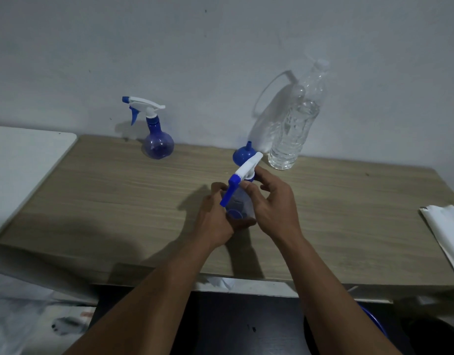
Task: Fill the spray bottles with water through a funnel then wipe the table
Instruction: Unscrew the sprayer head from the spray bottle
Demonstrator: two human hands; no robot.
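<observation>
Your left hand wraps spray bottle body at table middle; your right hand pinches collar under trigger head. Thin plastic, likely light, squashy: grip body gently, twist at collar. Funnel just behind.

We see a table of pale grey-brown with streaky wood grain. The centre spray bottle has a translucent blue body, a white head and a blue trigger; the upper-left spray bottle matches it. The funnel above centre is solid blue, the water bottle is clear, and the folded sheet at right is white.
</observation>
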